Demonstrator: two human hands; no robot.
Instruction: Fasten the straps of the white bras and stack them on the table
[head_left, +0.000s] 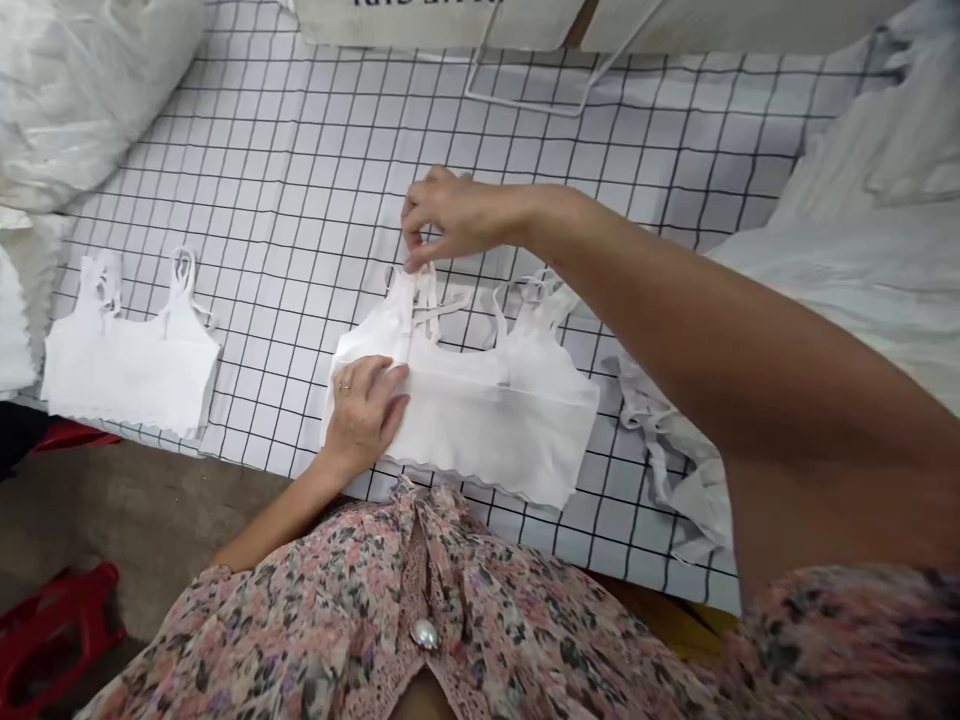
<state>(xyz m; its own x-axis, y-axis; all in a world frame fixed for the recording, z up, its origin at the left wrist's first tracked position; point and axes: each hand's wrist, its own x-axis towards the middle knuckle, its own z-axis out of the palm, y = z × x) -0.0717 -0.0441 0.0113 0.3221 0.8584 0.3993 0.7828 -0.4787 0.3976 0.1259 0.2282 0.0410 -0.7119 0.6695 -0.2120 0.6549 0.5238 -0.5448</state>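
Observation:
A white cropped camisole top [465, 400] with a scalloped hem lies flat on the grid-patterned table cover [285, 180]. My left hand [364, 415] rests flat on its left side, fingers together and pressing the fabric, with a ring on one finger. My right hand [450, 222] pinches the top of a thin strap [409, 285] between thumb and fingers, lifting it slightly. The other strap pair [525, 305] lies loose to the right, partly under my right forearm. A second white camisole top [131, 355] lies flat to the left, out of reach of both hands.
White fabric piles [75, 100] sit at the upper left, and more white garments [847, 270] lie at the right. A wire rack [540, 80] and white boxes stand at the top. Red plastic stools [52, 630] stand on the floor beyond the table's near edge.

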